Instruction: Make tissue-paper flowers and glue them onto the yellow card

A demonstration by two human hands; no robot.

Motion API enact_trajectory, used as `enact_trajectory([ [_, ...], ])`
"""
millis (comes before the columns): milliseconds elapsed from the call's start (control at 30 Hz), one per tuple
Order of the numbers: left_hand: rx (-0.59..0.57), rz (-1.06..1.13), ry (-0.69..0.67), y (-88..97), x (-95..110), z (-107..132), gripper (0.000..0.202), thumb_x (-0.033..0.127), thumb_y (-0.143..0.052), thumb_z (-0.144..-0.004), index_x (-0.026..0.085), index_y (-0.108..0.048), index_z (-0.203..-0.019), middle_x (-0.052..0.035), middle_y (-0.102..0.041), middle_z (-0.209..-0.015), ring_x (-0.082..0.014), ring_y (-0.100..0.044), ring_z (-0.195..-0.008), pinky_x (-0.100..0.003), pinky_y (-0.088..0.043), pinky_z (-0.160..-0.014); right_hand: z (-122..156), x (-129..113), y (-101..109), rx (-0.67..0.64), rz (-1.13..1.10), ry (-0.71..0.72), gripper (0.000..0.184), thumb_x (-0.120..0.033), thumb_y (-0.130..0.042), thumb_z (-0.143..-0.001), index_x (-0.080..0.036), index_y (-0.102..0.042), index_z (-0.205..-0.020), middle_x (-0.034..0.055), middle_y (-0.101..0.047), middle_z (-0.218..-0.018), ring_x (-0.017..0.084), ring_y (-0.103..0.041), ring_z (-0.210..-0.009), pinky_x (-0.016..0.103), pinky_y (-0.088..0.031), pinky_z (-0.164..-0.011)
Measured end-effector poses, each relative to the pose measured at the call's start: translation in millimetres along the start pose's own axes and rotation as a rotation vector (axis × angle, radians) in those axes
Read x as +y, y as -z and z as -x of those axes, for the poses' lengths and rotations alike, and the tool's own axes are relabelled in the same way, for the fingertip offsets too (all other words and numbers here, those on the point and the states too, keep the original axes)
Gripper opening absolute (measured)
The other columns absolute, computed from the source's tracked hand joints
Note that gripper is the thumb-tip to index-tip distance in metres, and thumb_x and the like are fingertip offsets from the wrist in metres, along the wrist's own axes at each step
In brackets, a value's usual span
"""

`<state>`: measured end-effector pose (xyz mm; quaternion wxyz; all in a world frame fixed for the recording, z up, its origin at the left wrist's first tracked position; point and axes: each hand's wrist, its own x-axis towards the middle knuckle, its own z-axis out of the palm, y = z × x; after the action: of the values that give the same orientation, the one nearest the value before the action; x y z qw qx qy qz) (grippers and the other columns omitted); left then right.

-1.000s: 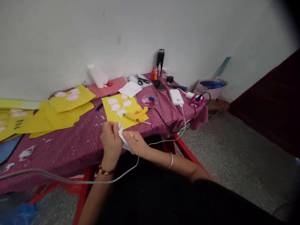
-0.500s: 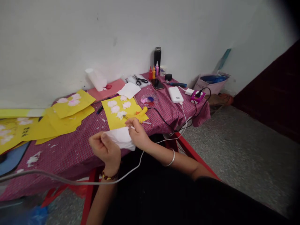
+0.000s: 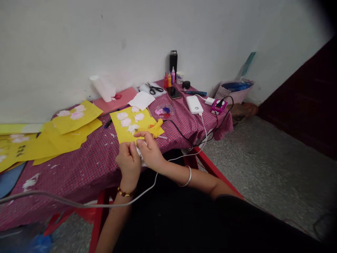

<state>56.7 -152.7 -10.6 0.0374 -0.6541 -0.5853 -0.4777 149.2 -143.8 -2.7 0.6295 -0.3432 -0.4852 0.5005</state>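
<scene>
My left hand (image 3: pixel 129 157) is closed on a white tissue (image 3: pixel 139 152) in front of the table's near edge. Pressed up against it, my right hand (image 3: pixel 152 151) grips the same tissue between thumb and fingers, its index finger sticking out. Only a small bunched part of the tissue shows between the hands. Just beyond them lies a yellow sheet (image 3: pixel 118 130) with several pale pink tissue blossoms (image 3: pixel 125 122). A yellow glue gun (image 3: pixel 157 127) rests on that sheet's right part, close to my right fingers.
More yellow sheets (image 3: pixel 68 142) with blossoms overlap on the left. Behind are a tissue roll (image 3: pixel 101 88), scissors (image 3: pixel 152 88), a paint palette (image 3: pixel 164 111), paint bottles (image 3: pixel 169 80) and a phone (image 3: pixel 173 92). A power bank (image 3: pixel 194 105) trails a white cable (image 3: pixel 147 191) across my forearms.
My hands have come together, and the tissue that was stretched flat between them is now bunched up and mostly hidden. The view has shifted slightly.
</scene>
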Motion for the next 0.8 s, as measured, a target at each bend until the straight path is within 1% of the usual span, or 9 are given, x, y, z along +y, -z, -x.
enact_trajectory([
  [100,-0.116,0.006,-0.075,-3.0,7.1,9.6,0.019,0.026,-0.045,-0.091,0.021,-0.048,-0.073,0.0007,-0.052,-0.062,-0.0144,-0.049,-0.053,-0.026,-0.030,-0.053,-10.7,-3.0,3.2,0.125,-0.091,-0.019,0.013,-0.028,-0.045,-0.091,-0.021,-0.049,-0.102,-0.0070,-0.042,-0.063,0.010,-0.038,-0.052,0.023,-0.033,-0.050],
  [167,-0.157,0.016,-0.093,-3.5,11.6,13.5,0.018,0.025,-0.046,-0.090,0.021,-0.048,-0.072,0.0012,-0.051,-0.061,-0.0137,-0.047,-0.051,-0.027,-0.028,-0.053,-12.7,-3.7,3.3,0.141,-0.135,-0.048,0.013,-0.030,-0.045,-0.091,-0.022,-0.048,-0.101,-0.0076,-0.041,-0.062,0.010,-0.037,-0.051,0.022,-0.033,-0.050],
  [233,-0.141,0.019,-0.062,-1.7,12.5,9.7,0.018,0.025,-0.048,-0.089,0.021,-0.048,-0.072,0.0016,-0.050,-0.061,-0.0136,-0.045,-0.052,-0.027,-0.027,-0.053,-8.7,-2.4,1.0,0.117,-0.128,-0.079,0.013,-0.029,-0.047,-0.090,-0.022,-0.049,-0.100,-0.0068,-0.042,-0.064,0.010,-0.038,-0.052,0.022,-0.033,-0.050],
  [300,-0.084,0.061,0.013,2.6,8.8,-0.9,0.018,0.027,-0.051,-0.089,0.020,-0.049,-0.072,0.0018,-0.050,-0.063,-0.0139,-0.046,-0.055,-0.027,-0.029,-0.054,-1.7,0.5,-1.8,0.047,-0.118,-0.126,0.014,-0.030,-0.048,-0.089,-0.022,-0.050,-0.101,-0.0057,-0.044,-0.066,0.010,-0.039,-0.054,0.023,-0.033,-0.050],
  [367,-0.022,0.182,0.151,9.5,2.3,-13.5,0.020,0.029,-0.051,-0.089,0.020,-0.049,-0.071,0.0023,-0.050,-0.064,-0.0135,-0.046,-0.058,-0.026,-0.032,-0.054,3.9,3.7,-2.6,-0.016,-0.128,-0.155,0.018,-0.033,-0.049,-0.090,-0.022,-0.050,-0.104,-0.0050,-0.045,-0.068,0.010,-0.039,-0.054,0.023,-0.033,-0.050],
  [467,0.044,0.503,0.425,22.4,-6.6,-25.9,0.024,0.032,-0.050,-0.090,0.020,-0.045,-0.069,0.0053,-0.042,-0.061,-0.0106,-0.038,-0.053,-0.022,-0.032,-0.048,4.2,7.4,1.9,-0.039,-0.118,-0.132,0.025,-0.038,-0.046,-0.092,-0.022,-0.049,-0.110,-0.0040,-0.044,-0.072,0.011,-0.037,-0.055,0.023,-0.031,-0.051],
  [533,0.095,0.675,0.555,30.0,-9.1,-28.2,0.026,0.031,-0.053,-0.088,0.021,-0.041,-0.067,0.0072,-0.036,-0.058,-0.0087,-0.032,-0.048,-0.020,-0.029,-0.044,0.0,9.2,6.1,-0.036,-0.049,-0.089,0.025,-0.040,-0.045,-0.093,-0.022,-0.051,-0.110,-0.0035,-0.043,-0.072,0.011,-0.037,-0.057,0.024,-0.031,-0.053],
  [667,0.177,0.794,0.655,36.5,-9.2,-25.5,0.028,0.031,-0.058,-0.083,0.021,-0.039,-0.066,0.0082,-0.035,-0.056,-0.0070,-0.032,-0.046,-0.018,-0.032,-0.043,-9.9,9.9,9.3,-0.005,0.081,0.035,0.021,-0.036,-0.045,-0.093,-0.021,-0.053,-0.106,-0.0026,-0.043,-0.074,0.013,-0.040,-0.062,0.026,-0.034,-0.059],
  [800,0.102,0.924,0.682,36.3,-15.5,-19.6,0.021,0.034,-0.056,-0.084,0.021,-0.046,-0.072,0.0059,-0.048,-0.060,-0.0075,-0.042,-0.048,-0.019,-0.040,-0.046,-17.2,5.3,6.6,0.044,0.166,0.160,0.019,-0.032,-0.043,-0.094,-0.021,-0.054,-0.105,-0.0011,-0.047,-0.078,0.014,-0.044,-0.069,0.027,-0.037,-0.066],
])
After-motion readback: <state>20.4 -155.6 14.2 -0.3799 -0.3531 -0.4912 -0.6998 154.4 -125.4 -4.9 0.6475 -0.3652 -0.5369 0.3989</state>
